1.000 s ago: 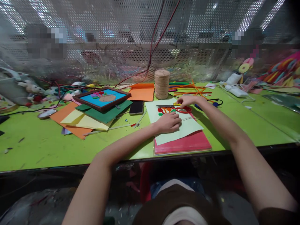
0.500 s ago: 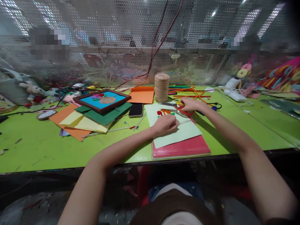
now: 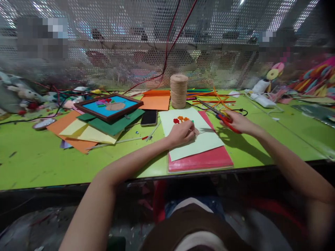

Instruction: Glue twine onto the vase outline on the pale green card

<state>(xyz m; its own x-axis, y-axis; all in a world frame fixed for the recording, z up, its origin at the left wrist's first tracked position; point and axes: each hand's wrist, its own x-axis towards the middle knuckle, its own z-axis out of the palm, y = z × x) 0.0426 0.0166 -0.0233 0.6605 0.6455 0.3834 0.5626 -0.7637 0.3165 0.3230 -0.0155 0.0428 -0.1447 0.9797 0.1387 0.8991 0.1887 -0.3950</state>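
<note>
Scissors [image 3: 228,122] with red and yellow handles are in my right hand [image 3: 239,122], raised over the table to the right of the paper, blades pointing to the far left. My left hand [image 3: 181,133] rests on a pale green sheet [image 3: 180,153], fingers pinched on a bit of brown twine [image 3: 196,132]; the fingertips partly hide it. Just beyond that hand, red and orange flower shapes [image 3: 180,119] lie on the sheet. Under the sheet is a red book or folder [image 3: 201,162]. A big spool of twine [image 3: 179,91] stands upright behind the paper.
To the left, a framed flower picture [image 3: 108,107] lies on green, yellow and orange paper [image 3: 86,134]. A phone [image 3: 149,118] is beside it. Orange and green craft stems [image 3: 214,99] are scattered at the back right. A perforated metal screen [image 3: 117,69] rises behind the table.
My right hand has drawn the scissors away to the right, off the sheet. My left hand stays on the paper, and the long loose twine beside it no longer shows. The view has tilted slightly.
</note>
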